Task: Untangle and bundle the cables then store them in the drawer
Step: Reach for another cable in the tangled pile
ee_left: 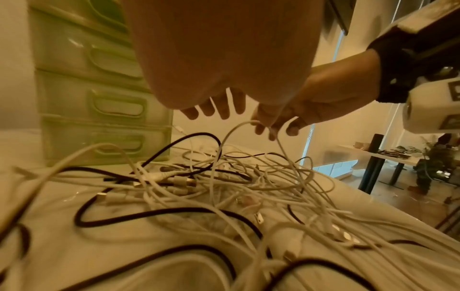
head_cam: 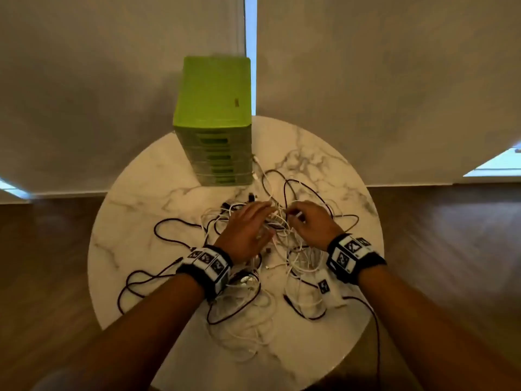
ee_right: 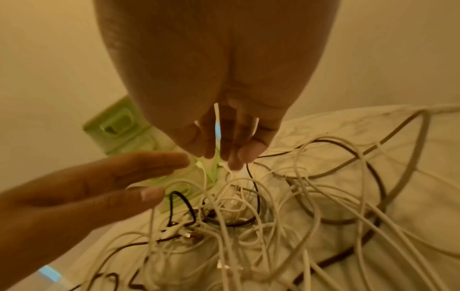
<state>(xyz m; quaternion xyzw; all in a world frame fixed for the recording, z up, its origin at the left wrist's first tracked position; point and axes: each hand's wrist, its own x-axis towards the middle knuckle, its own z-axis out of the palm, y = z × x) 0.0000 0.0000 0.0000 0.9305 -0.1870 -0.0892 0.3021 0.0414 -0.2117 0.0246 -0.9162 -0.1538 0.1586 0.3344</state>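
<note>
White and black cables (head_cam: pixel 279 235) lie tangled just in front of the green drawer unit (head_cam: pixel 217 122), where the right hand (head_cam: pixel 313 221) pinches one white cable (ee_left: pixel 251 123) that seems to rise above the heap, and the left hand (head_cam: pixel 248 230) hovers flat, fingers straight, holding nothing.

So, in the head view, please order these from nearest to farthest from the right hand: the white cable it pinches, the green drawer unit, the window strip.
1. White cable, in the right hand's fingers.
2. Green drawer unit, beyond, to the left.
3. Window strip, behind the unit.
</note>
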